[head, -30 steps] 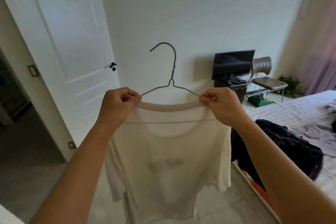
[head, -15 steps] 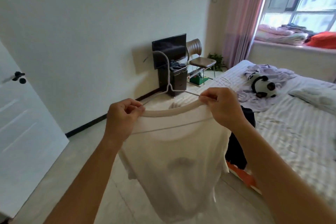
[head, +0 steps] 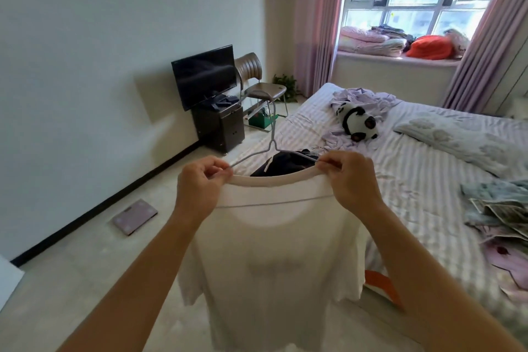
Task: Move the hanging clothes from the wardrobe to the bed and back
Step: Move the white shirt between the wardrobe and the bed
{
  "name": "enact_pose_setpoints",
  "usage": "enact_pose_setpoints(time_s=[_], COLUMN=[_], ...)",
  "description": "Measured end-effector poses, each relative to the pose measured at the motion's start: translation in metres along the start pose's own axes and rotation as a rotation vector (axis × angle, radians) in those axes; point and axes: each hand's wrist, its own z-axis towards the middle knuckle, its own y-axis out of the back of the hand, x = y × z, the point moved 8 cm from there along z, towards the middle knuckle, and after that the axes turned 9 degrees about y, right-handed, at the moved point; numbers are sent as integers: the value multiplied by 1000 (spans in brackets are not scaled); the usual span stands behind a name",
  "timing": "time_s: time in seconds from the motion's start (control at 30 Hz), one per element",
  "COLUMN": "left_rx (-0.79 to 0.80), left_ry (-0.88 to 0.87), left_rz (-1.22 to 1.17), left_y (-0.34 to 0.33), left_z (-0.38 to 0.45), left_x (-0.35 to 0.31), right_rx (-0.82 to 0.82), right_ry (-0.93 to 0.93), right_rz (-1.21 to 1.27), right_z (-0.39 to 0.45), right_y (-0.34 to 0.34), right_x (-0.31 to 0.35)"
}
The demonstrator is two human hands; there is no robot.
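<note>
Right by the bed [head: 414, 186], both hands pinch a white t-shirt [head: 274, 260] on its wire hanger [head: 273, 134]: left hand [head: 200, 191] and right hand [head: 350, 180] at the collar. Behind it lie a dark garment [head: 283, 163] and a panda plush [head: 357, 124]. No readable writing anywhere.

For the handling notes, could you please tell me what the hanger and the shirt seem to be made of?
Hanger: thin wire, apparently metal with a pale grey coating, judging by the twisted neck. Shirt: thin, matte cream knit, probably cotton; the hanger bar shows through it and it drapes limply.
</note>
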Motion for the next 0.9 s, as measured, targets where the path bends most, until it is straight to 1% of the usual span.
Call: enact_pose_setpoints(time_s=[0.3, 0.5, 0.7, 0.9], left_rx=[90, 143, 197, 268], left_ry=[12, 21, 23, 19], left_rz=[17, 56, 69, 55], left_y=[-110, -179, -246, -311], left_z=[99, 161, 239, 327], left_x=[-13, -12, -6, -3], right_rx=[12, 34, 6, 13], right_ry=[-63, -138, -189, -267], right_rz=[-21, -43, -71, -107], right_z=[71, 111, 159, 217], right_y=[-10, -20, -39, -70], right_x=[-105, -169, -230, -294])
